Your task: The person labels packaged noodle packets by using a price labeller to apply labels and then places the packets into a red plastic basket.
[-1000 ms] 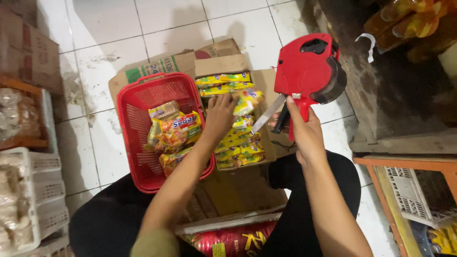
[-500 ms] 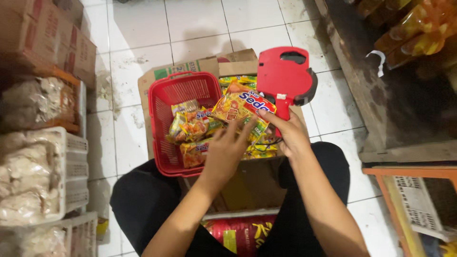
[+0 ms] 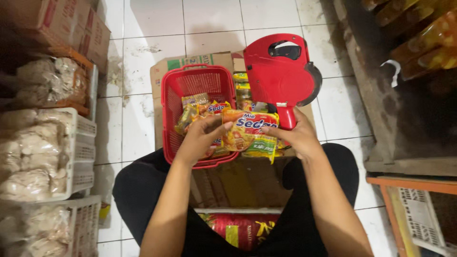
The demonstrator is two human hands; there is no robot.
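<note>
Left hand (image 3: pixel 197 140) grips noodle pack (image 3: pixel 250 133) over basket (image 3: pixel 171 95); right hand (image 3: pixel 297 135) clamps labeler (image 3: pixel 281 74). Some packs binned, more in box (image 3: pixel 190 62).

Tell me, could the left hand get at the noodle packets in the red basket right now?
Probably not at once: the left hand grips a noodle packet above the red basket, whose packets lie uncovered below.

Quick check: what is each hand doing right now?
Left hand: closed on the noodle packet.
Right hand: gripping the red label gun, fingers also touching the packet.
</note>
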